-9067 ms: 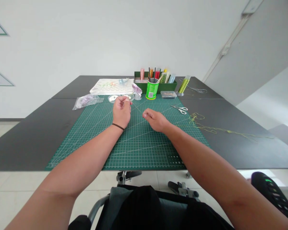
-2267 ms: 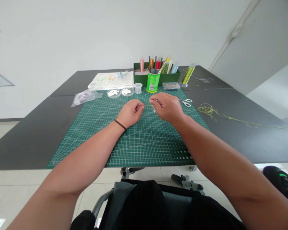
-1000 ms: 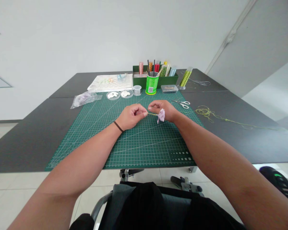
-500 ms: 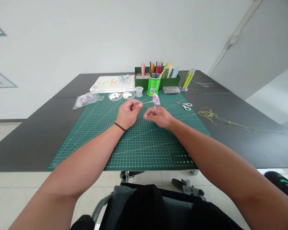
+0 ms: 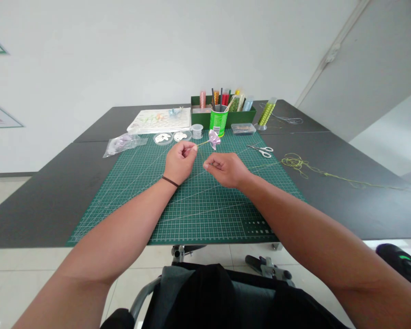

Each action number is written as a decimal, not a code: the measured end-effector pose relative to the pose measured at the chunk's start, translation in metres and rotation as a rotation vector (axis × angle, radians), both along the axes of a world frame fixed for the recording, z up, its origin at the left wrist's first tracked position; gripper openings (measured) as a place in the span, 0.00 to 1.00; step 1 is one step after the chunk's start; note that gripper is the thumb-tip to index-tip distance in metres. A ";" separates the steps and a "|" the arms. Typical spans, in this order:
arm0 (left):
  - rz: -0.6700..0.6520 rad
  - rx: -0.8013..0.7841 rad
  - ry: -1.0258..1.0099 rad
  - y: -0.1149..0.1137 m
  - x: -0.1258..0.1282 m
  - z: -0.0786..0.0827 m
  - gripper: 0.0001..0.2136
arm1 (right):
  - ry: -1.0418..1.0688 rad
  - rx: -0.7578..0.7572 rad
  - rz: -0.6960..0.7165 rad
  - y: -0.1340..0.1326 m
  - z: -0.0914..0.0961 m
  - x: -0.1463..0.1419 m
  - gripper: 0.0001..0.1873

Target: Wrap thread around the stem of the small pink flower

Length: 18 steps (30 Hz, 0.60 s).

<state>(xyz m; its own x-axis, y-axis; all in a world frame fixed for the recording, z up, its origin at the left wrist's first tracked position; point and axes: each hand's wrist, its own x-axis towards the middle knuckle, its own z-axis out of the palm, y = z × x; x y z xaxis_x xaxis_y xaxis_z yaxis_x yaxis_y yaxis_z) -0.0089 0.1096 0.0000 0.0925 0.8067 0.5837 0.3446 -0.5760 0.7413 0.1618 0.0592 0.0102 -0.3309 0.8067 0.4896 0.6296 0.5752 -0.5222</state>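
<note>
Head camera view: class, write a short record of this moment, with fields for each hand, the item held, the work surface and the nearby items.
Left hand: left hand, dark wristband, pinching a stem
Item held: thin stem topped by a purple flower
Right hand: right hand, fingers curled, apart from the stem, nothing visible in it
Work surface: green cutting mat on a dark table
Nearby: scissors, green cup, tangled green thread

The left arm wears a thin dark band at the wrist. It and the right arm are otherwise bare past the elbow.
</note>
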 end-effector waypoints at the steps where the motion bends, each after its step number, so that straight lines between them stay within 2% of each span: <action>1: 0.001 0.007 0.015 -0.001 0.000 0.000 0.05 | -0.049 0.031 -0.013 -0.001 0.000 0.000 0.10; 5: 0.010 0.036 0.090 -0.003 0.001 0.002 0.05 | -0.197 0.192 -0.035 -0.004 0.000 0.001 0.12; 10: -0.007 0.066 0.198 -0.005 0.000 0.003 0.04 | -0.225 0.374 -0.022 -0.004 0.002 0.005 0.16; 14: -0.036 0.106 0.274 -0.005 0.000 0.003 0.05 | -0.190 0.419 -0.046 -0.001 0.005 0.011 0.15; 18: -0.098 0.117 0.317 -0.004 0.000 0.001 0.05 | -0.171 0.350 -0.073 0.002 0.009 0.017 0.16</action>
<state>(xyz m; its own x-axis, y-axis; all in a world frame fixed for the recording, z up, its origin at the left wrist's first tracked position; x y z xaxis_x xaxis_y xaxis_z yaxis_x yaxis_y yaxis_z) -0.0092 0.1060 0.0013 0.3576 0.7141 0.6018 0.4857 -0.6926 0.5332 0.1788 0.0610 0.0187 -0.3799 0.6249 0.6821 0.7362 0.6507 -0.1861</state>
